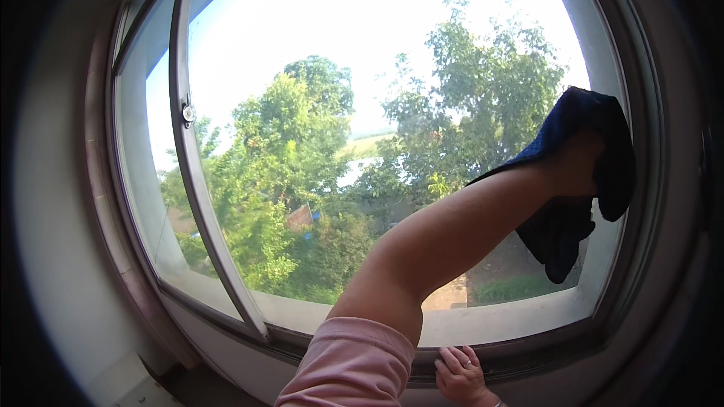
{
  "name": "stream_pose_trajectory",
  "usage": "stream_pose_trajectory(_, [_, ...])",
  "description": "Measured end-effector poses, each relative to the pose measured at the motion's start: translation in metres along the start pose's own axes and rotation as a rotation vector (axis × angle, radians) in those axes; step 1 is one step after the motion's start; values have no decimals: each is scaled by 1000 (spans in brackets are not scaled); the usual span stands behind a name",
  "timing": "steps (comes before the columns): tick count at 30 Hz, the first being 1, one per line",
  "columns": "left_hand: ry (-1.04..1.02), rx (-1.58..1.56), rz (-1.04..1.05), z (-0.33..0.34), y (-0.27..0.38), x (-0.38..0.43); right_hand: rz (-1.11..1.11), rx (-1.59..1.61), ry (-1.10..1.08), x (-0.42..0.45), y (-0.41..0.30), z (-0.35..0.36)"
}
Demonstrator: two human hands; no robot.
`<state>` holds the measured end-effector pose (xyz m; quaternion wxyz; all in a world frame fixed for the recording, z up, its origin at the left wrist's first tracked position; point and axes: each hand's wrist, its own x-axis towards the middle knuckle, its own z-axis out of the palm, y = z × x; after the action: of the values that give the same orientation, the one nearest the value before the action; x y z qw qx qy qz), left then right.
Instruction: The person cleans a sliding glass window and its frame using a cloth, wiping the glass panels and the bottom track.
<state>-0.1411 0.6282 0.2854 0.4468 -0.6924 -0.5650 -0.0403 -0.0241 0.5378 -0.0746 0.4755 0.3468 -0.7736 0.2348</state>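
My left arm, in a pink sleeve, reaches up and across to the right. My left hand [582, 161] is at the right side of the large window pane [362, 141], its fingers hidden by a dark blue and black cloth [615, 152]. The cloth drapes over the hand, and a dark end hangs below the wrist. At the bottom, my right hand [459, 376], with a ring on one finger, rests its fingers on the lower window frame [509, 359] and holds no loose object.
A metal sash upright [195, 181] with a round latch [188, 113] divides the window at left. A pale wall [51, 181] stands beside it. A pale box-like object [133, 387] is at the lower left. Outside are a pale ledge [498, 319] and trees [294, 152].
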Motion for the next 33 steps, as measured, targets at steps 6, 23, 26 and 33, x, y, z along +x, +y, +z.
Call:
stream_pose_trajectory(6, [171,376,-456,-179,-75,6,-7,-52,-35,4,-3,-20])
stream_pose_trajectory(23, [141,1613,-513,-498,-108,-204,108,-274,-40,-36,14,-21])
stream_pose_trajectory(26, [330,1340,-696,-462,-94,-212,28,-257,-75,-11,3,-36])
stream_pose_trajectory(33, [608,521,-689,-443,-101,-262,45,-229,-57,-12,7,-34])
